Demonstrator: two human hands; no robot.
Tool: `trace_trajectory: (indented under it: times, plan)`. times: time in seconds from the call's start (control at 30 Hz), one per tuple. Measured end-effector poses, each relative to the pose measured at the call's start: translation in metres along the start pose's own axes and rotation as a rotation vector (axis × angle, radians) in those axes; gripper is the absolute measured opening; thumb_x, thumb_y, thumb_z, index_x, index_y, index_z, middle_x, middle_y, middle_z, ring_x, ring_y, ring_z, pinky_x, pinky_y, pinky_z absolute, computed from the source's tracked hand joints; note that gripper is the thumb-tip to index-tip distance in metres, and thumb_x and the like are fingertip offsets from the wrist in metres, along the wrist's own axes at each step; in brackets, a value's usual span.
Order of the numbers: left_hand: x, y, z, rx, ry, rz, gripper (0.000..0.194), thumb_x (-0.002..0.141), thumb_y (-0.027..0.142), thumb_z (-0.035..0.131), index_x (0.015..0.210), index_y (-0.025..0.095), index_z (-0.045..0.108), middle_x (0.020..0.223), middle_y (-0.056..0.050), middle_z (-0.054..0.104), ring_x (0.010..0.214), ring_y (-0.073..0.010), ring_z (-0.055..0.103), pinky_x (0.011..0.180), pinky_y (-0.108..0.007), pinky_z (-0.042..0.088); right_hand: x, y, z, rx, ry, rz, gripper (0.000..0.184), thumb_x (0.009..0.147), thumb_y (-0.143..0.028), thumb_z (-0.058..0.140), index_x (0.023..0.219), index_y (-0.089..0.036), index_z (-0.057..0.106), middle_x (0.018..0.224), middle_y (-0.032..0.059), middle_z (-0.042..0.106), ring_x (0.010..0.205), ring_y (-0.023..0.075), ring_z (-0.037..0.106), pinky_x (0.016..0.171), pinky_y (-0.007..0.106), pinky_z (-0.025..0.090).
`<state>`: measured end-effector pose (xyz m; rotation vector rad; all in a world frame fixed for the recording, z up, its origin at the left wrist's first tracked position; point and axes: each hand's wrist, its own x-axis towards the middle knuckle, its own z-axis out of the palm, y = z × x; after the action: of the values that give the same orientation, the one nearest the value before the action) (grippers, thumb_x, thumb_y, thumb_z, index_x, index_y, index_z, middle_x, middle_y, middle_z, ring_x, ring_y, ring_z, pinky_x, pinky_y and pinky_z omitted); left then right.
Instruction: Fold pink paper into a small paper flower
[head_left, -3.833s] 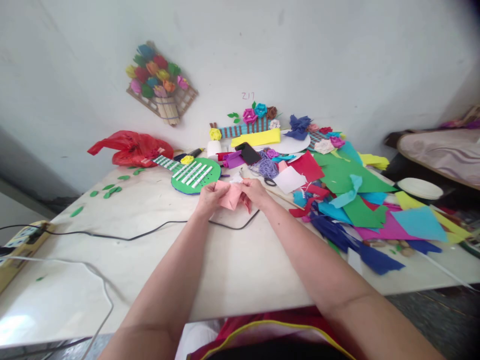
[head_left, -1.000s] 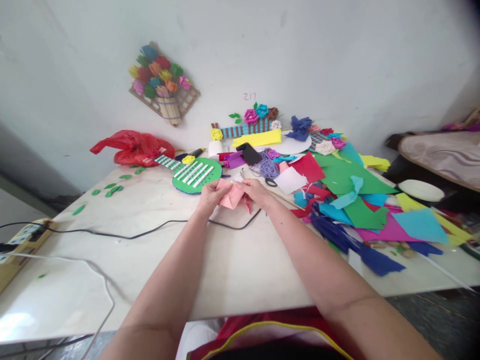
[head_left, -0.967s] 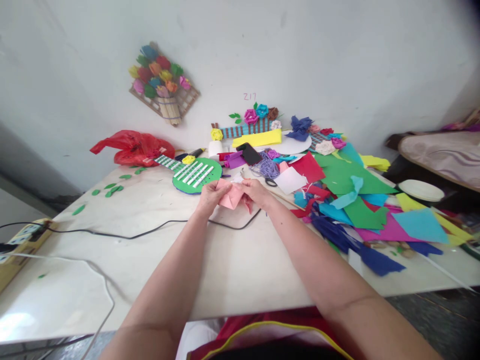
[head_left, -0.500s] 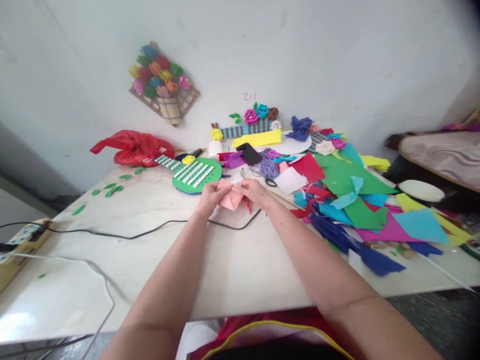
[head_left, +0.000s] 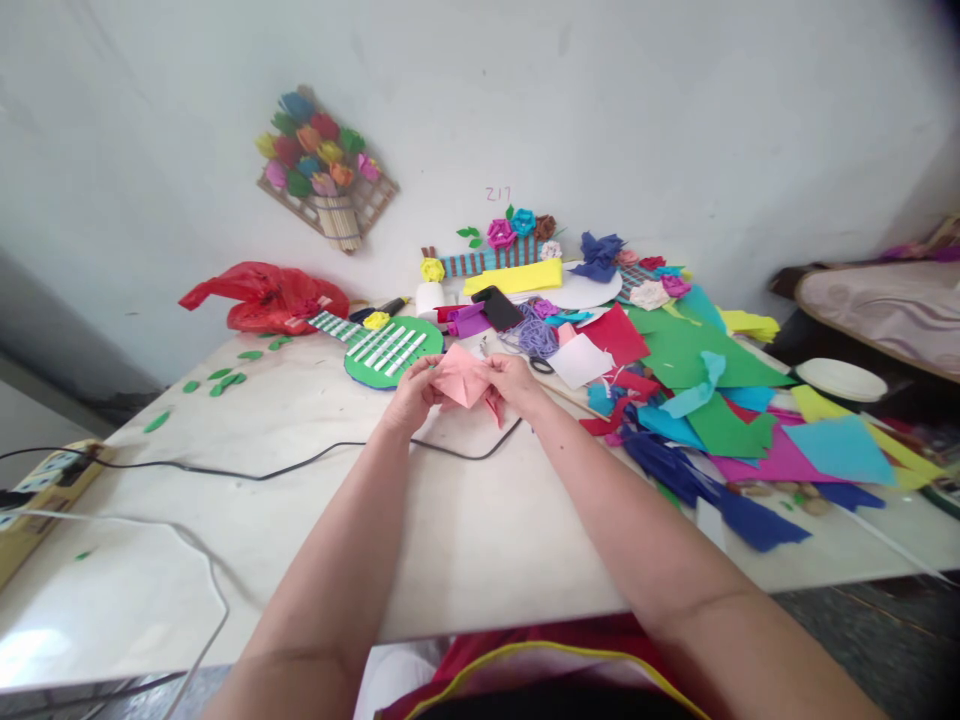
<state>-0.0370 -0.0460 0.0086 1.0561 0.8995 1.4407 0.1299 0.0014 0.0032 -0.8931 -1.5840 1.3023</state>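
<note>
A creased sheet of pink paper [head_left: 463, 377] is stretched between my two hands, above the middle of the white table [head_left: 502, 560]. My left hand [head_left: 415, 394] pinches its left side, and my right hand [head_left: 514, 383] pinches its right side. Below the sheet, more pink paper [head_left: 493, 409] shows near my right fingers; whether it joins the held sheet I cannot tell. Just behind my left hand lies a green paper guitar [head_left: 395, 352] with white strips and a yellow flower. Black-handled scissors [head_left: 541, 365] lie right of my right hand.
Coloured paper sheets and scraps [head_left: 697, 345] are heaped on the right. A black phone [head_left: 498, 308] and purple yarn [head_left: 537, 337] lie behind my hands. A black cable [head_left: 262, 475] crosses the table to a power strip [head_left: 56, 490]. A red plastic bag [head_left: 270, 297] sits back left.
The pink paper has been spread from a folded, bunched shape into a flatter diamond facing me. My hands have moved slightly apart, still gripping its sides.
</note>
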Motion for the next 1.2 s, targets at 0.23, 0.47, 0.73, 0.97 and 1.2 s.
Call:
trace_trajectory:
  times: [0.23,0.47,0.73,0.97,1.2]
  plan:
    - [-0.001,-0.003,-0.002,0.065,-0.007,0.029,0.041,0.057,0.029,0.074,0.091,0.014,0.054,0.067,0.0,0.062,0.055,-0.0115,0.057,0.049,-0.022,0.045,0.001,0.002,-0.001,0.024,-0.01,0.016,0.026,0.067,-0.042,0.06,0.064,-0.018,0.051,0.046,-0.0046,0.049,0.037,0.0094,0.042,0.032,0.02,0.03]
    - [0.0,-0.003,-0.001,0.068,-0.032,0.007,0.036,0.06,0.032,0.073,0.086,0.013,0.058,0.067,-0.001,0.061,0.055,-0.0105,0.055,0.049,-0.021,0.043,0.001,0.002,-0.001,0.035,0.017,-0.019,0.026,0.066,-0.04,0.062,0.061,-0.017,0.051,0.049,-0.004,0.05,0.04,0.008,0.043,0.035,0.019,0.032]
    - [-0.001,-0.002,0.003,0.06,0.0,-0.013,0.034,0.062,0.042,0.072,0.069,0.014,0.054,0.056,0.001,0.055,0.048,-0.0088,0.05,0.046,-0.021,0.041,-0.001,0.001,-0.001,0.016,0.006,0.002,0.026,0.066,-0.041,0.061,0.062,-0.018,0.05,0.046,-0.0054,0.047,0.036,0.0081,0.04,0.031,0.019,0.029]
    - [-0.001,-0.005,0.001,0.084,-0.015,0.011,0.033,0.061,0.039,0.073,0.07,0.013,0.055,0.058,0.001,0.055,0.049,-0.0087,0.051,0.046,-0.021,0.041,-0.004,-0.003,0.0,0.019,-0.009,0.04,0.025,0.069,-0.041,0.059,0.062,-0.019,0.048,0.04,-0.0054,0.044,0.031,0.0091,0.038,0.026,0.02,0.025]
    - [-0.002,-0.003,0.003,0.082,-0.01,-0.013,0.032,0.059,0.035,0.074,0.071,0.012,0.056,0.059,0.0,0.057,0.05,-0.0095,0.052,0.046,-0.021,0.041,-0.009,-0.009,0.002,0.047,-0.052,0.086,0.025,0.07,-0.042,0.059,0.065,-0.021,0.047,0.04,-0.0058,0.046,0.027,0.0109,0.04,0.023,0.022,0.028]
